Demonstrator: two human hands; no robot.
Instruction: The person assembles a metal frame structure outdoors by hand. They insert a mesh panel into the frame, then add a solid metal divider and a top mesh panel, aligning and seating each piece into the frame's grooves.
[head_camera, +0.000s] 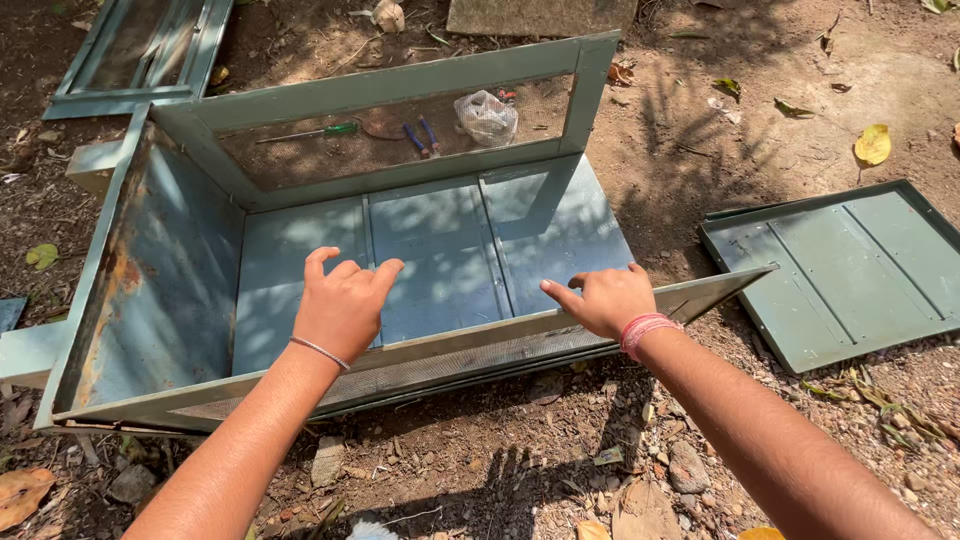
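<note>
Lying on bare dirt, the cabinet (300, 270) faces up, its hollow open to the sky with free room across the ribbed back sheet. It is thin sheet metal painted pale green, rusty along the left wall, with straight folded edges. The far side is a frame filled with fine mesh (395, 130); the near side is another mesh frame, its top rail running under both wrists.

The left hand (345, 305) hovers over the near rail and inner floor, fingers spread and slightly curled, holding nothing; whether it touches metal is unclear. The right hand (605, 298) sits at the near rail's right end, fingers loosely curled with the forefinger pointing left, gripping nothing; contact with the rail is hard to judge.

Behind the mesh lie a screwdriver (305, 133), pliers (420, 138) and a clear bag (487, 117). A flat ribbed panel (850, 270) lies on the ground well to the right, apart from the cabinet. Another frame (135, 55) lies at top left. Dry leaves and stones scatter the soil.
</note>
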